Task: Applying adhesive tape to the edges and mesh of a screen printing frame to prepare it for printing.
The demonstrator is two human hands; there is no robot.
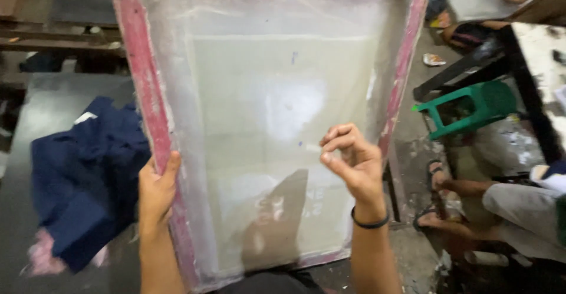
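A large screen-printing frame (pixel 144 87) with a red-stained wooden border and pale translucent mesh (pixel 277 93) is held upright in front of me. My left hand (pixel 156 191) grips the frame's left edge, thumb over the wood. My right hand (pixel 354 161), with a black band at the wrist, is in front of the mesh near the right edge; its fingers are curled and pinched at a small spot on the mesh. A dark shape shows through the lower mesh.
A pile of navy blue cloth (pixel 88 176) lies on the dark table at the left. A green plastic stool (pixel 471 105) stands on the floor at the right. Another person's sandalled feet (pixel 436 194) and legs sit lower right. A paint-stained table (pixel 545 58) is at the upper right.
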